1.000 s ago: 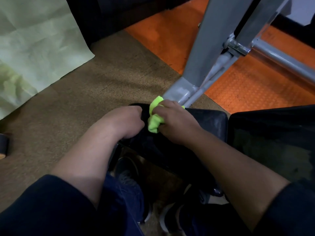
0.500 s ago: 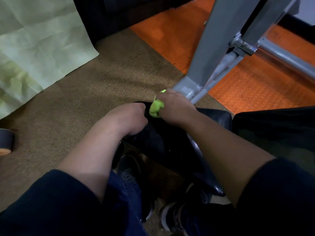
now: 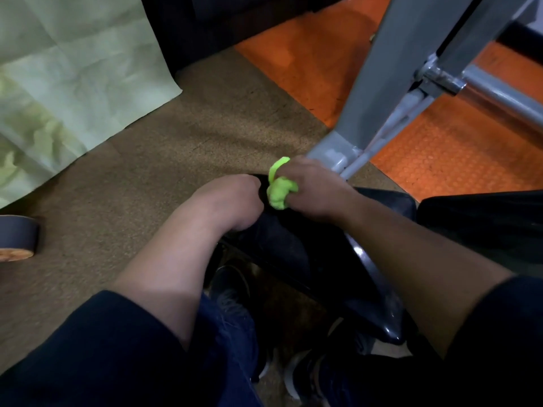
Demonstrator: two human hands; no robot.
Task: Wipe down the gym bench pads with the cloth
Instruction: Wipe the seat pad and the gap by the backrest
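A small black bench pad (image 3: 320,259) lies below me, its far end under both hands. My right hand (image 3: 316,190) grips a bunched bright green cloth (image 3: 280,190) and presses it on the pad's far end. My left hand (image 3: 232,202) curls its fingers over the pad's far left edge, just left of the cloth; its fingertips are hidden. A second, larger black pad (image 3: 484,227) sits to the right.
A grey metal frame leg (image 3: 390,83) with a chrome bar (image 3: 499,98) rises just beyond my right hand. Orange mat (image 3: 440,154) lies behind it, brown carpet (image 3: 147,183) to the left. A pale green sheet (image 3: 64,77) and a tape roll (image 3: 17,239) lie at left. My shoes (image 3: 232,292) are under the pad.
My right hand with the cloth slid a little farther away along the pad's end, toward the frame foot. The left hand kept its hold on the pad edge.
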